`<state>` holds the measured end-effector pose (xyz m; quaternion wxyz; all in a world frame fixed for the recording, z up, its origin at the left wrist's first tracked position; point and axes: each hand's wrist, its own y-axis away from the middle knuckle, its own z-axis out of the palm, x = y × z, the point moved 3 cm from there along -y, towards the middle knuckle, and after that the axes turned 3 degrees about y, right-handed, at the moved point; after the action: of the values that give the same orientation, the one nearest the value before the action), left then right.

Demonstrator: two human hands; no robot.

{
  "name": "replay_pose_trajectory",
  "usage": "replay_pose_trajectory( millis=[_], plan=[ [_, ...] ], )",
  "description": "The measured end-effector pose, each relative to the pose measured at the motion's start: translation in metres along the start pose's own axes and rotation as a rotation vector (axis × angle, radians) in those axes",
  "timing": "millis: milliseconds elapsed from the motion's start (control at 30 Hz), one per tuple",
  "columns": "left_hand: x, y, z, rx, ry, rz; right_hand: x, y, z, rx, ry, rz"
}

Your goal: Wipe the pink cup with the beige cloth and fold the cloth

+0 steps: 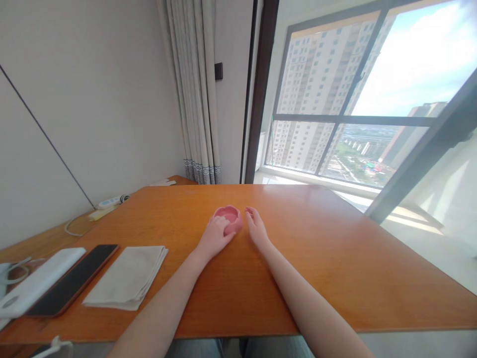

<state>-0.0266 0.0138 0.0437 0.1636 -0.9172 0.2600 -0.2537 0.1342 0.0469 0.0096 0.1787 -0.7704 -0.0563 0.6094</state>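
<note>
A small pink bowl (234, 215) with a wavy, petal-like rim stands upright on the wooden table, a little beyond its middle. My left hand (217, 233) grips its near left side, with fingers over the rim and the thumb along the front wall. To the right of the bowl, my right hand (255, 224) rests on its edge on the table, fingers loosely extended and apart from the bowl. Nothing shows in the right hand.
A folded beige cloth (126, 276), a dark phone (74, 281) and a white power bank (44, 281) lie on the table (335, 268) at the left. Behind them, a power strip (110, 202) with a cable sits by the wall. A curtain (194, 89) hangs beyond the far edge.
</note>
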Motion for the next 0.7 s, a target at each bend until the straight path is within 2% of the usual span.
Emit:
replay_pose_trajectory(
  millis=[133, 467, 600, 700],
  plan=[
    [0.015, 0.003, 0.012, -0.072, 0.044, 0.063, 0.003, 0.000, 0.003, -0.028, -0.005, 0.036],
    [0.012, 0.004, 0.023, -0.133, 0.064, 0.076, 0.019, -0.002, 0.004, -0.031, 0.044, 0.060],
    [0.019, 0.008, 0.012, -0.093, 0.084, 0.065, 0.018, 0.000, 0.004, -0.030, 0.041, 0.064],
    [0.008, 0.018, -0.014, 0.043, 0.051, -0.003, 0.018, 0.001, 0.005, -0.041, 0.038, 0.065]
  ],
)
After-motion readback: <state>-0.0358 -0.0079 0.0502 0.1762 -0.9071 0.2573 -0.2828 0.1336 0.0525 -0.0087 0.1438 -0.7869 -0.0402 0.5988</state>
